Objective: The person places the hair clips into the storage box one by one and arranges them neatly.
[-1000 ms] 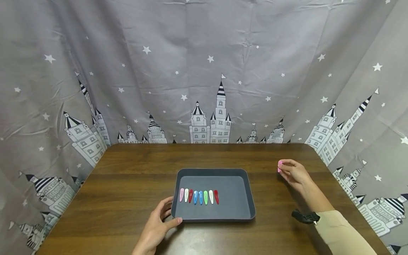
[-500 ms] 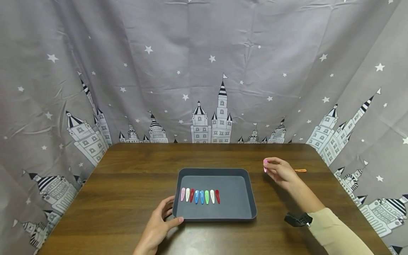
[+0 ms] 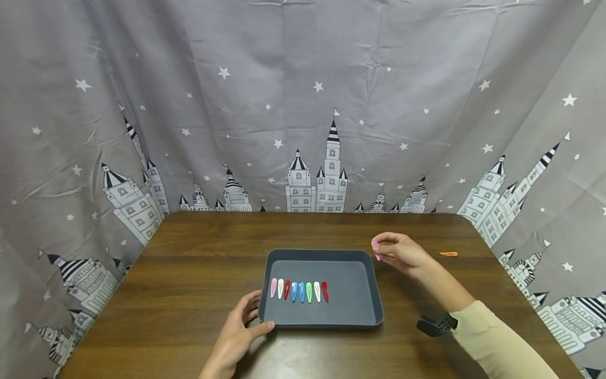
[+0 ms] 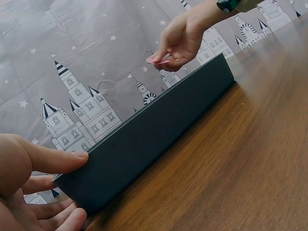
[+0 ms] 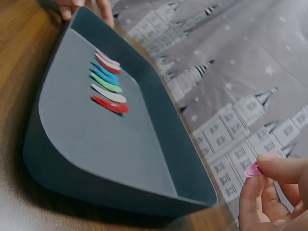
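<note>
A pink hair clip [image 3: 376, 249] is pinched between the thumb and fingers of my right hand [image 3: 402, 254], raised just beyond the tray's right back corner. My left hand [image 3: 235, 332] holds the left front corner of the dark grey tray [image 3: 352, 295], thumb at the front and fingers round the side. In the left wrist view that thumb [image 4: 67, 161] lies against the tray's wall. A row of several hair clips lies side by side in the tray's left half, from a light pink clip [image 3: 273, 288] through white, red, blue and green to a red clip [image 3: 324, 291].
An orange hair clip [image 3: 448, 253] lies on the brown wooden table [image 3: 189, 273], right of the tray. Behind the table hangs a grey curtain [image 3: 246, 105] with printed castles and stars. A black band [image 3: 436, 325] is on my right wrist.
My right hand has moved left toward the tray with the pink hair clip, bringing the orange clip on the table into sight. The left hand stays at the tray's corner.
</note>
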Demonstrator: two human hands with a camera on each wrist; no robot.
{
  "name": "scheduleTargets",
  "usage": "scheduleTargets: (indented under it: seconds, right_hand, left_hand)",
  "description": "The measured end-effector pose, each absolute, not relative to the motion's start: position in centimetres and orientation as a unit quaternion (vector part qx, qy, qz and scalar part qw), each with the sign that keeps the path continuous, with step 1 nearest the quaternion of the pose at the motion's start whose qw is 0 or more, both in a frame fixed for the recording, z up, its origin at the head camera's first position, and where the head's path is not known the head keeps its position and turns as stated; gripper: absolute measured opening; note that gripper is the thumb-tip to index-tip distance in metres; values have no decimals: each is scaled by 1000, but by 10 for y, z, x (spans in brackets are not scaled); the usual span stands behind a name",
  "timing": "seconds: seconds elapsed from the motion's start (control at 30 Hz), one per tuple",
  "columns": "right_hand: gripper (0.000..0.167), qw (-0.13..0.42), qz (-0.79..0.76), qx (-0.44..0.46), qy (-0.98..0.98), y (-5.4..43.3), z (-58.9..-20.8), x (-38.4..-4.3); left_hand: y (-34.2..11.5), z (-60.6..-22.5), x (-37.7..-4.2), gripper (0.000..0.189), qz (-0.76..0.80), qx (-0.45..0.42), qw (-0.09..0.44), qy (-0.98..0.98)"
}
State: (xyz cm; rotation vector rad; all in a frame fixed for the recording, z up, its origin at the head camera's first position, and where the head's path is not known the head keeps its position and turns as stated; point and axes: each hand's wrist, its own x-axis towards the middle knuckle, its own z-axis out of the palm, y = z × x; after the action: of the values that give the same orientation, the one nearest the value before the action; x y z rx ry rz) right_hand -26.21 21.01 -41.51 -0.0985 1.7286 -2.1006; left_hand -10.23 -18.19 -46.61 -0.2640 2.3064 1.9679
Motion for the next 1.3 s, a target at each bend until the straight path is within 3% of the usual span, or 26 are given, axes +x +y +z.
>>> scheduleTargets:
  seconds: [0.4, 0.7, 1.3]
  right_hand:
    - [21, 270, -701, -118, 650, 174, -410, -268]
    - [16, 316, -661, -113, 672, 150, -416, -271]
    - [11, 326, -455, -219, 799, 117, -440, -267]
  left_hand:
    - [-182, -466, -102, 78, 643, -85, 46, 759]
    - [-182, -467, -100, 77, 648, -83, 44, 756]
    - [-182, -466, -101, 78, 651, -85, 47, 752]
